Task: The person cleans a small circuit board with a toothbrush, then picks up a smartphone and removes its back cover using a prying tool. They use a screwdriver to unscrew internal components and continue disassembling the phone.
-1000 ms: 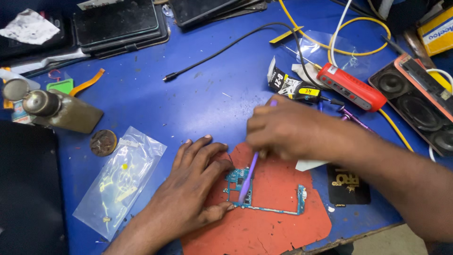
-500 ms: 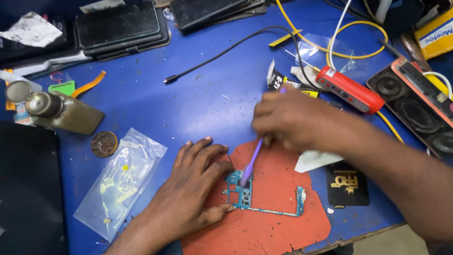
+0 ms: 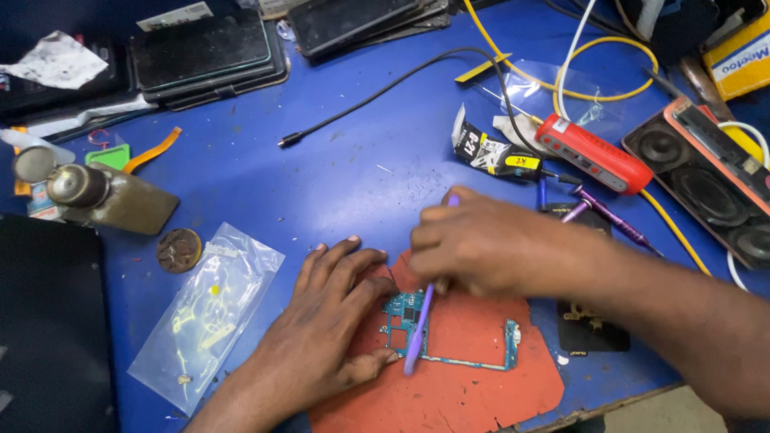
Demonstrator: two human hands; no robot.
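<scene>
**Circuit board pinned on red mat, purple tool applied**

Right hand [image 3: 489, 244] is closed around a slim purple tool [image 3: 417, 335], fingers bunched near its upper end, with the tip angled down and to the left onto the board. Left hand [image 3: 325, 341] lies flat with fingers spread, fingertips and thumb bearing on the left end of the circuit board [image 3: 449, 333] to steady it.

The board is a thin teal L-shaped frame, populated at its left block and at a small section on the right. It lies flat on a red work mat [image 3: 473, 393], near the front edge of the blue table [image 3: 265, 176].

Handling judgement: the board looks light, rigid and fragile, with the narrow bottom strip the likeliest place to flex or crack. It is best held by its bare edges or pressed down at the wider left block, not on the components.

Surroundings: a clear plastic bag [image 3: 208, 313] of small parts lies just left of the left hand, with a round brown disc [image 3: 179, 250] and a squat metal-capped bottle [image 3: 104, 196] beyond. Behind the right hand lie a red handled tool [image 3: 593, 152], a black cable [image 3: 385, 92] and a yellow cable [image 3: 561, 92]. A speaker unit [image 3: 706, 188] sits at far right. Dark phone panels [image 3: 204, 52] are stacked at the back.
</scene>
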